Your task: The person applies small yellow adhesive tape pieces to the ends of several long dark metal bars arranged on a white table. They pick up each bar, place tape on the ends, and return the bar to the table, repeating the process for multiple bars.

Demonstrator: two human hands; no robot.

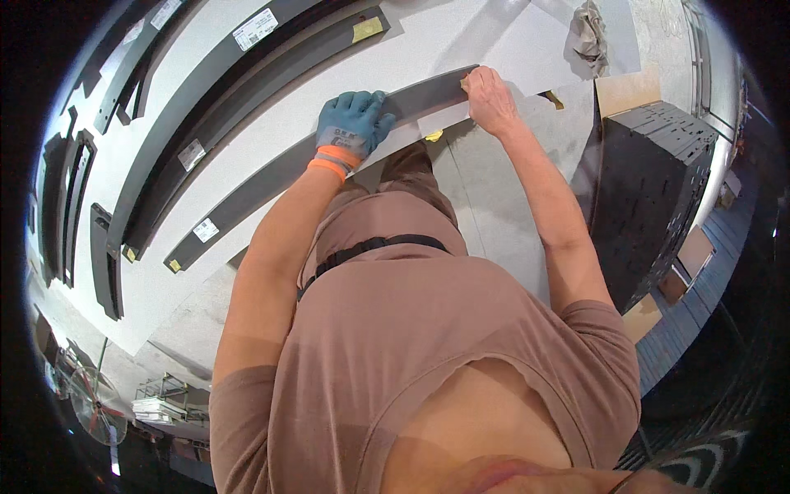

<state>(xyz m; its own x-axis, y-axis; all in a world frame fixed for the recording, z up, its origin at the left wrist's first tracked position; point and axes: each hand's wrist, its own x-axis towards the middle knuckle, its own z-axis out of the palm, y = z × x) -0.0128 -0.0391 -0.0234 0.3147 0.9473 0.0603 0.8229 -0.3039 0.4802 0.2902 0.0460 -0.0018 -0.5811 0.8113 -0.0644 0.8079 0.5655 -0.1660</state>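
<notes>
A long, flat dark grey bar (280, 173) lies across the near edge of the white table, with a white label (206, 230) and a bit of yellow tape (174, 264) toward its left end. My left hand (350, 123), in a blue and grey glove with an orange cuff, grips the bar right of its middle, fingers over the far edge. My bare right hand (490, 99) is at the bar's right end, its fingers closed. A small yellow piece of tape shows at its fingertips; how it is held is partly hidden.
More dark bars (239, 103) lie on the white table (461, 37), some with labels and yellow tape. Yellow scraps (434, 135) sit at the table's near edge. Crumpled brown material (589, 37) lies far right. A tall stack of black parts (650, 177) stands right. A fan (97, 403) is lower left.
</notes>
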